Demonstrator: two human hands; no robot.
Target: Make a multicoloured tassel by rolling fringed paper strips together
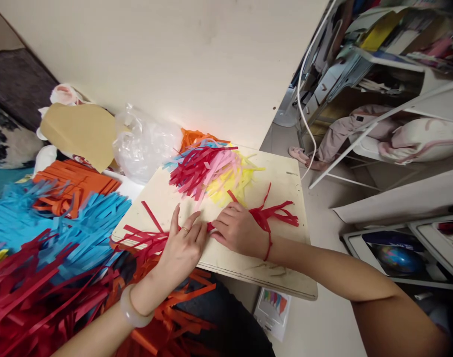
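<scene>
A red paper tassel (273,216) lies across the pale wooden board (241,270), its fringed strips spreading out at both ends. My left hand (185,243) presses on its narrow middle, fingers bent around it and the index finger lifted. Close beside it, my right hand (241,230) pinches the same middle part with closed fingertips. Only a short red bit shows between the two hands; the rest of the middle is hidden under the fingers. Behind my hands a pile of fringed tassels in red (191,171), pink (223,166), yellow (236,183), blue and orange rests on the board.
To the left lie heaps of blue fringe (88,228), folded orange paper (78,181) and red fringe (29,282). A clear plastic bag (144,146) and brown card (80,131) stand behind. A printed package (273,312) is below the board. At right, a person's leg (336,136) shows near shelves.
</scene>
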